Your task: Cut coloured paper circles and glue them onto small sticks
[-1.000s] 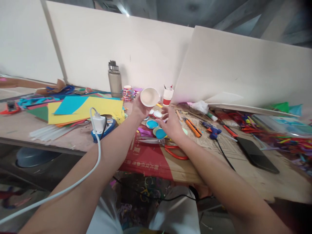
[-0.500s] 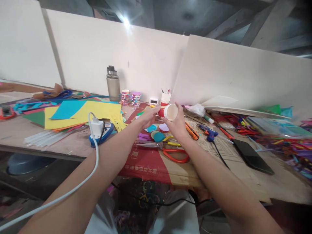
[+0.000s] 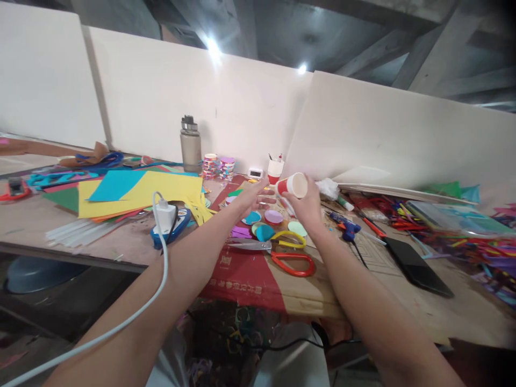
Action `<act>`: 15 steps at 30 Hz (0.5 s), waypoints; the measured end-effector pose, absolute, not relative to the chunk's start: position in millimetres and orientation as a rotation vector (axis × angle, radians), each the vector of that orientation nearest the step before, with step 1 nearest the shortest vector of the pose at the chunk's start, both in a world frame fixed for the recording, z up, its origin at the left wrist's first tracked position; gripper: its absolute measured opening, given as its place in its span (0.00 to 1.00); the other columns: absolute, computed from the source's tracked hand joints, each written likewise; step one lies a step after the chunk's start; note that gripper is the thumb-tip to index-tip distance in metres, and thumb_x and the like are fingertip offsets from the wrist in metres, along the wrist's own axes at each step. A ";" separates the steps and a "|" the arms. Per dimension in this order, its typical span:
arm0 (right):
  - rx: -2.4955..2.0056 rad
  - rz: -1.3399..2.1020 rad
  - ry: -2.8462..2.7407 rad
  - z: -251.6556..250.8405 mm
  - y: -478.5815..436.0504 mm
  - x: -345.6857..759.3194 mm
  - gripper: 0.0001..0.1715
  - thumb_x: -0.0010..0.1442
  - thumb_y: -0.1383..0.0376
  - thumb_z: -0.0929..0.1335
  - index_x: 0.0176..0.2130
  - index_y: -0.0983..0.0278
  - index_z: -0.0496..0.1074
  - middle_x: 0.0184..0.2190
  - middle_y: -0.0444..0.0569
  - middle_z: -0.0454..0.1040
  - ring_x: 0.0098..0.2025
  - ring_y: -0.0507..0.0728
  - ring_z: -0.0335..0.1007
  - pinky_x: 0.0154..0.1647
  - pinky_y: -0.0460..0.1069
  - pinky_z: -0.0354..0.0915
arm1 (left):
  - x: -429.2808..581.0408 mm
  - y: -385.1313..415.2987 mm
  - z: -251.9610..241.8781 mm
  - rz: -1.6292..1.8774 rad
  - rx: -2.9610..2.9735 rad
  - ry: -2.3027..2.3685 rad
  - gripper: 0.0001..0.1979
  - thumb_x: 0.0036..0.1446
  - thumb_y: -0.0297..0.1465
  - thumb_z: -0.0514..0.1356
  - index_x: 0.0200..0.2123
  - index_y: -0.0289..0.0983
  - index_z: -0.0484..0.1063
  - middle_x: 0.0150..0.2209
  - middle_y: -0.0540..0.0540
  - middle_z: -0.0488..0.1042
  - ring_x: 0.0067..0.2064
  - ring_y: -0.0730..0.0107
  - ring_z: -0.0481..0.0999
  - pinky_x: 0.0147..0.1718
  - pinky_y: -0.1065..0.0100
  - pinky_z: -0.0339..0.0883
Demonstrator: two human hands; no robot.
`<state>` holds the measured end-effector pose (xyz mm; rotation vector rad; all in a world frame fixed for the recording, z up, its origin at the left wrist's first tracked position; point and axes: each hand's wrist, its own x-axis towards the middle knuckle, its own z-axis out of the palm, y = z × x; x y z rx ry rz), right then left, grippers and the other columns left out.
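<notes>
Right hand point(image 3: 309, 208) wraps its thumb and fingers around a red and white paper cup point(image 3: 291, 186), clamped on the wall and holding it above the table point(image 3: 403, 320). The cup lies tipped over, its mouth turned toward the near right. Left hand point(image 3: 253, 200) hangs just beside the cup's base, fingers apart and loosely bent; whether a fingertip touches the cup I cannot tell.

Nearest are pale trousers point(image 3: 292, 363) below the table edge, and a white cable point(image 3: 155, 287) running across the left forearm. On the near part of the table, scissors point(image 3: 262, 245) with one red and one yellow handle lie on red cardboard point(image 3: 242, 282). A dark phone point(image 3: 417, 267) lies well to the right.

Farther in, a teal disc point(image 3: 265, 233) and a lilac disc point(image 3: 273, 216) lie below the hands. A blue glue gun point(image 3: 350, 228) is right of them; left are a blue power strip point(image 3: 182, 221) and a large yellow sheet point(image 3: 165, 188).

At the far side stand a water bottle point(image 3: 191, 151), two colourful stacks point(image 3: 210, 167) and a cup of pens point(image 3: 276, 170), all before a tall white board point(image 3: 201, 97).
</notes>
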<state>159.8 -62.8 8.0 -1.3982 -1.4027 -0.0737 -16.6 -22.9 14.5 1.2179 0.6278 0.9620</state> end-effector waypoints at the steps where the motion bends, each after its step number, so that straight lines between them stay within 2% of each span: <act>1: -1.488 -0.079 -1.353 11.4 -58.5 167.6 0.46 0.50 0.60 0.73 0.63 0.69 0.58 0.59 0.65 0.65 0.63 0.67 0.59 0.65 0.60 0.55 | -17.2 -22.0 14.6 1.016 1.191 0.674 0.23 0.48 0.49 0.68 0.39 0.38 0.72 0.39 0.42 0.77 0.35 0.64 0.79 0.30 0.67 0.68; 5: -1.787 -0.014 -1.279 20.2 -37.1 199.1 0.49 0.49 0.61 0.73 0.64 0.73 0.55 0.59 0.66 0.64 0.62 0.67 0.61 0.63 0.55 0.58 | -20.8 -18.7 15.3 1.227 1.131 0.774 0.13 0.49 0.38 0.69 0.32 0.35 0.72 0.32 0.44 0.76 0.29 0.71 0.75 0.25 0.72 0.61; 9: -2.045 -0.040 -1.319 16.5 -19.5 217.6 0.46 0.49 0.60 0.73 0.62 0.74 0.58 0.57 0.68 0.67 0.59 0.68 0.65 0.59 0.55 0.62 | -24.5 -18.4 20.8 1.366 0.998 0.752 0.06 0.51 0.31 0.65 0.28 0.34 0.73 0.26 0.47 0.74 0.26 0.76 0.72 0.24 0.74 0.57; 15: -2.284 -0.161 -1.345 5.6 3.4 232.6 0.40 0.53 0.58 0.72 0.59 0.74 0.63 0.55 0.71 0.67 0.59 0.71 0.66 0.57 0.58 0.62 | -27.9 -17.2 24.7 1.470 0.925 0.764 0.04 0.48 0.26 0.64 0.25 0.34 0.71 0.25 0.49 0.73 0.24 0.78 0.69 0.23 0.75 0.55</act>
